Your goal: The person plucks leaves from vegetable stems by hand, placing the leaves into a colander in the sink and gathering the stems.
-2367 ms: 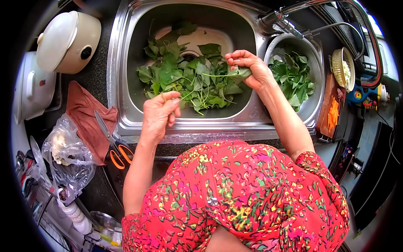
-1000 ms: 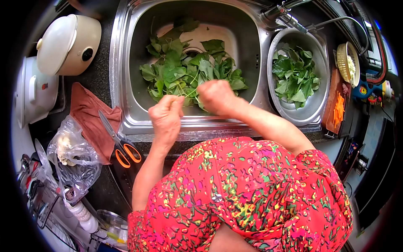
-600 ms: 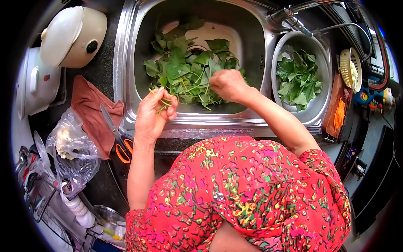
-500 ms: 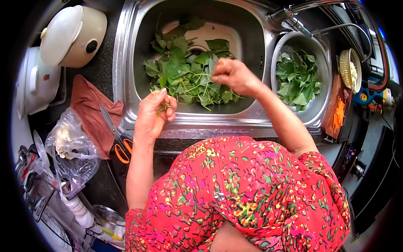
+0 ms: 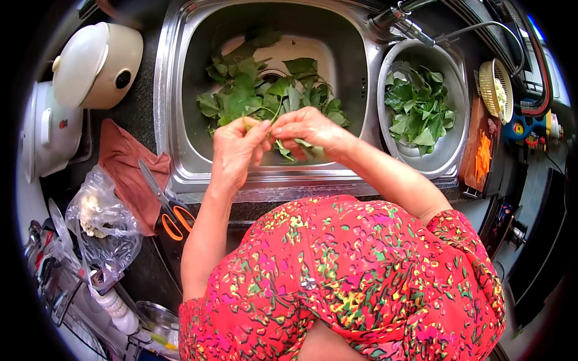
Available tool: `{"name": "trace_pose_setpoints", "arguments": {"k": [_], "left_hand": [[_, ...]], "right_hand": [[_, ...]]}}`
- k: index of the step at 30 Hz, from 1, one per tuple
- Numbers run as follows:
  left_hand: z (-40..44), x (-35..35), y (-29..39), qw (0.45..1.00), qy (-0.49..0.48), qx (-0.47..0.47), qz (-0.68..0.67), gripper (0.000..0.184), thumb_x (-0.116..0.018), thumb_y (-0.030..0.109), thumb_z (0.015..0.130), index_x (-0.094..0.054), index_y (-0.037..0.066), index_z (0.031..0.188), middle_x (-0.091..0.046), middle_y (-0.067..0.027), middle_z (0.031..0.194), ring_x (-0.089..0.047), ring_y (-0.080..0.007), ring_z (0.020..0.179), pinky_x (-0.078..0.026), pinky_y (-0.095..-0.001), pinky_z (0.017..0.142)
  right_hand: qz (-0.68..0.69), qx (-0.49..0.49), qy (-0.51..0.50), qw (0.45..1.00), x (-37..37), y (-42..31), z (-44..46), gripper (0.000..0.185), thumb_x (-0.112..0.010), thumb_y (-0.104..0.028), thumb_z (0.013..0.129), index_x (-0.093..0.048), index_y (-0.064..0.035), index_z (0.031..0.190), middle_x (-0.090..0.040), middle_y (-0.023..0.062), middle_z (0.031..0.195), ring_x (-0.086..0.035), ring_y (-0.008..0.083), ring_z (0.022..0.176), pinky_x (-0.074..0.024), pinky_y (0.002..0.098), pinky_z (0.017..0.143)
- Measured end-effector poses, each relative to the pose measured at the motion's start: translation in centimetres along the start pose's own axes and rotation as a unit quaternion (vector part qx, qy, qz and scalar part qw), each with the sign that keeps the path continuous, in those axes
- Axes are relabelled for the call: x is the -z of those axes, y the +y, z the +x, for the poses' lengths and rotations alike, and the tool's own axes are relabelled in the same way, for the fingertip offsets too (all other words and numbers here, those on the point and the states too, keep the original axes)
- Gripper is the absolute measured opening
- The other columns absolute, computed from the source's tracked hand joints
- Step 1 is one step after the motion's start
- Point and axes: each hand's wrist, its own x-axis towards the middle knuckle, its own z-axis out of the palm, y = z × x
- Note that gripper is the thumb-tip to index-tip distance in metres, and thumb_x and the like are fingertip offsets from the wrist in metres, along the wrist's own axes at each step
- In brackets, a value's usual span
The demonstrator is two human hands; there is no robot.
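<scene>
My left hand [image 5: 236,149] and my right hand [image 5: 308,130] meet over the front of the steel sink [image 5: 198,36], fingertips almost touching. Both are closed in a pinch on a thin green stem, mostly hidden by the fingers. A leaf [image 5: 311,151] hangs below my right hand and seems to belong to that stem. Beneath and behind the hands lies a loose heap of leafy greens [image 5: 244,90] on the sink bottom, around the drain. To the right, a metal basin [image 5: 385,114] contains more green leaves [image 5: 421,111].
On the left lie a brown cloth [image 5: 129,174], orange-handled scissors [image 5: 171,210] and a plastic bag [image 5: 111,240]. Two lidded pots [image 5: 99,66] stand behind them. At right are a cutting board [image 5: 472,144] with orange strips and a small basket [image 5: 497,99]. The faucet [image 5: 400,21] overhangs the back.
My right hand has come down and left from above the greens to meet my left hand, now with a leaf under it. My left hand has shifted slightly right. The view has tilted a little.
</scene>
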Motion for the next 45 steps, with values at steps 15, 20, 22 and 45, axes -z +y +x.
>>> {"name": "trace_pose_setpoints", "arguments": {"k": [15,20,22,45], "left_hand": [[-0.5,5.3,-0.6,0.916,-0.166,0.017,-0.366,0.018,-0.047,0.016,0.081,-0.051,0.001,0.073,-0.054,-0.0174,0.076,-0.046,-0.0193,0.060,-0.038,-0.0310,0.052],[-0.6,4.3,-1.6,0.933,-0.121,0.044,-0.336,0.013,-0.046,0.002,0.073,-0.054,-0.001,0.082,-0.055,-0.0191,0.079,-0.051,-0.0212,0.063,-0.043,-0.0323,0.056],[-0.6,4.4,-1.6,0.943,-0.113,0.039,-0.311,0.018,-0.045,-0.006,0.067,-0.054,-0.002,0.082,-0.055,-0.0190,0.080,-0.052,-0.0209,0.063,-0.045,-0.0319,0.056],[0.8,-2.3,-2.5,0.989,-0.135,0.011,0.055,0.019,-0.062,0.017,0.079,-0.055,-0.001,0.080,-0.056,-0.0086,0.064,-0.051,-0.0134,0.048,-0.042,-0.0241,0.043]], "right_hand": [[-0.691,0.286,0.102,0.656,8.1,2.1,4.7,0.015,-0.052,0.000,0.060,-0.058,-0.0049,0.073,-0.057,0.0151,0.079,-0.057,0.0330,0.071,-0.0451,0.0424,0.061],[-0.703,0.215,0.121,0.667,10.3,1.9,4.1,0.017,-0.053,0.000,0.060,-0.062,-0.0053,0.074,-0.058,0.0143,0.082,-0.057,0.0329,0.078,-0.0449,0.0412,0.068],[-0.611,0.225,0.145,0.745,10.3,-0.3,2.3,0.022,-0.053,-0.007,0.064,-0.062,-0.0028,0.083,-0.061,0.0162,0.085,-0.057,0.0333,0.083,-0.0444,0.0377,0.072],[-0.368,0.250,0.050,0.894,2.5,3.4,-4.4,0.019,-0.054,-0.021,0.072,-0.064,-0.0075,0.081,-0.057,0.0122,0.060,-0.056,0.0243,0.057,-0.0436,0.0342,0.057]]}}
